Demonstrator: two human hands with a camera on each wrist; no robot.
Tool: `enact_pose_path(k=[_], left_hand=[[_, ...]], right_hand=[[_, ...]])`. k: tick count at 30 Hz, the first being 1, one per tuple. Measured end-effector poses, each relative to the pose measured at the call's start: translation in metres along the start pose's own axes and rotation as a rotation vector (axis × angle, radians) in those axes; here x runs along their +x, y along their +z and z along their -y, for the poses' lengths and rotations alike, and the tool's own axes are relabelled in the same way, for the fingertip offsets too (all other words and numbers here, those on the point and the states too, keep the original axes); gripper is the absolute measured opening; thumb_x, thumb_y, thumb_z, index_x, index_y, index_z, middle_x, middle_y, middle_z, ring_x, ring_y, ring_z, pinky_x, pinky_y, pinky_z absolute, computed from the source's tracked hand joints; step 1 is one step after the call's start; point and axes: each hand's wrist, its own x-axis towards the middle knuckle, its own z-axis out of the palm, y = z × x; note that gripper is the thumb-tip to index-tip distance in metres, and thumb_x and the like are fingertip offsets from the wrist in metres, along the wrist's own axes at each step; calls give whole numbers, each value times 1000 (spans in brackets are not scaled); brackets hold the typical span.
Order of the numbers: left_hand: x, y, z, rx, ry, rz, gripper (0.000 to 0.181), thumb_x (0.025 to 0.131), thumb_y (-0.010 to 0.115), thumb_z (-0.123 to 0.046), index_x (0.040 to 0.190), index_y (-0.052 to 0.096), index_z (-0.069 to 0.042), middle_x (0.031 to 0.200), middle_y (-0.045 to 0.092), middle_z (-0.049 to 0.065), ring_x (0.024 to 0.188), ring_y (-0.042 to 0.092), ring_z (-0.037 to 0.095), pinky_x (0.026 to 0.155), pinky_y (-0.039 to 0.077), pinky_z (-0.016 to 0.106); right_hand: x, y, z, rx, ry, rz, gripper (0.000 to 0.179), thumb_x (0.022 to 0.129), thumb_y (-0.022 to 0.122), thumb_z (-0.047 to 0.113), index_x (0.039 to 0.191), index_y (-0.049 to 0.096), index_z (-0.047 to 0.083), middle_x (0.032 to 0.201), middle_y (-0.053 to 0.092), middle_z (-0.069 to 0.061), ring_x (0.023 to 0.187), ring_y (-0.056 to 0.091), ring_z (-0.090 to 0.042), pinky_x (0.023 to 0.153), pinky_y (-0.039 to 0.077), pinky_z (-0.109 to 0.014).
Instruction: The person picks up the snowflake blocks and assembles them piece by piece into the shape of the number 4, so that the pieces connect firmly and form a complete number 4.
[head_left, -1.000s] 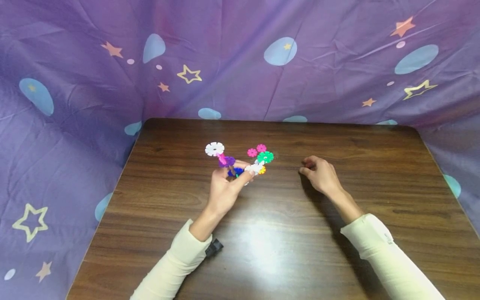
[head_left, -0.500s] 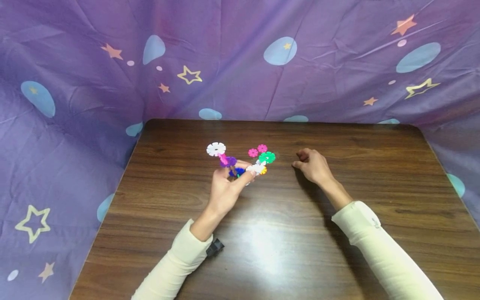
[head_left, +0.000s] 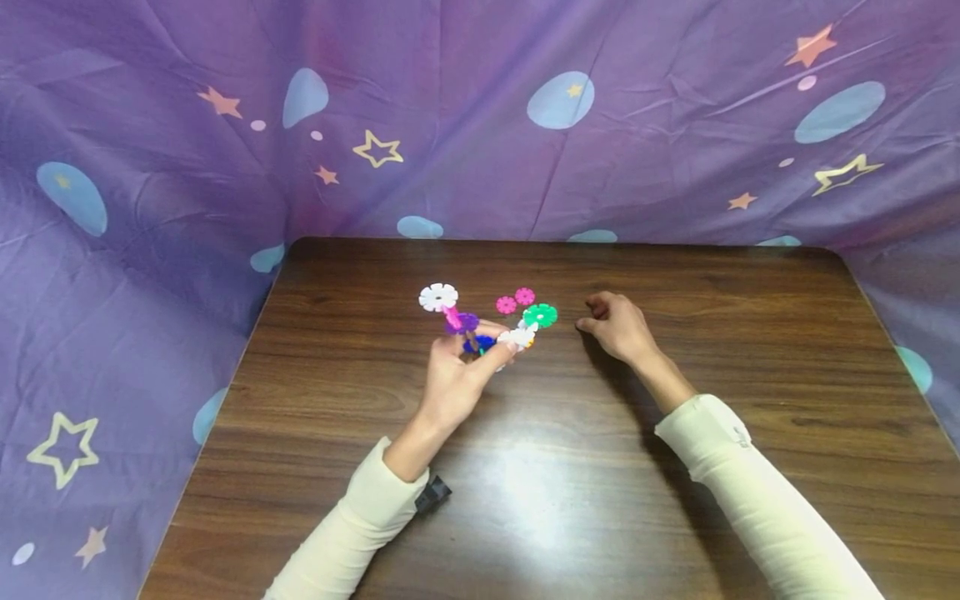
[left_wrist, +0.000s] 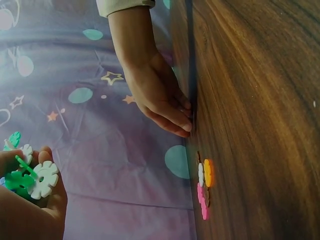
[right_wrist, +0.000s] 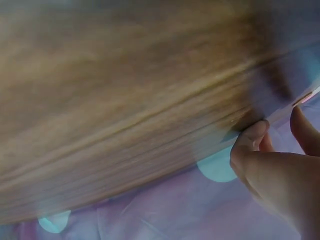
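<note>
In the head view my left hand (head_left: 453, 379) grips a linked chain of notched plastic snowflake discs, held above the table. A white disc (head_left: 438, 297), a purple disc (head_left: 462, 323), a blue disc (head_left: 480, 343) and a green disc (head_left: 540, 316) show in it. The left wrist view shows another white disc (left_wrist: 44, 180) by the palm. My right hand (head_left: 618, 327) is low over the table to the right, fingers loosely bent. In the right wrist view its thumb and forefinger stand apart with nothing between them.
Two pink discs (head_left: 515, 301) lie on the brown wooden table (head_left: 360, 500) between the hands. Close by them are an orange disc (left_wrist: 208, 172) and a small white disc (left_wrist: 201, 174). A purple patterned curtain (head_left: 480, 125) hangs behind the table and along its left side.
My right hand has moved left and slightly away from me, closer to the loose discs. The left hand has shifted a little to the right with the disc chain still gripped.
</note>
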Motion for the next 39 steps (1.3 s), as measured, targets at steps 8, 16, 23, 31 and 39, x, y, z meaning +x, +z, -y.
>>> enact_pose_path(k=[8, 16, 23, 31, 39], left_hand=[[2, -3, 1, 9, 0, 2, 10, 86, 74, 2, 95, 74, 6, 92, 75, 24, 75, 70, 8, 71, 62, 27], [4, -5, 1, 12, 14, 6, 9, 87, 74, 1, 95, 74, 5, 90, 75, 24, 76, 70, 9, 71, 62, 27], [3, -7, 0, 27, 3, -1, 10, 87, 74, 1, 96, 74, 5, 90, 75, 23, 76, 71, 9, 71, 62, 27], [3, -8, -2, 25, 19, -6, 10, 87, 73, 3, 96, 73, 6, 94, 75, 24, 76, 71, 7, 71, 63, 28], [2, -11, -1, 39, 7, -16, 11, 87, 74, 3, 97, 73, 7, 93, 75, 25, 75, 70, 6, 69, 62, 26]], right_hand=[[8, 6, 5, -12, -6, 15, 49, 96, 70, 19, 137, 57, -5, 124, 63, -29, 116, 60, -42, 104, 48, -56], [16, 13, 11, -18, -35, -1, 49, 94, 71, 17, 135, 59, -7, 121, 64, -29, 115, 59, -42, 103, 47, -57], [21, 19, 18, -21, -48, 9, 48, 93, 72, 18, 134, 60, -5, 121, 63, -29, 114, 58, -42, 103, 47, -56], [23, 26, 24, -36, -89, 3, 48, 91, 74, 17, 133, 62, -3, 118, 64, -28, 111, 58, -41, 100, 47, -55], [23, 34, 29, -65, -187, -20, 43, 89, 76, 13, 128, 67, -3, 116, 69, -28, 110, 58, -41, 96, 48, -55]])
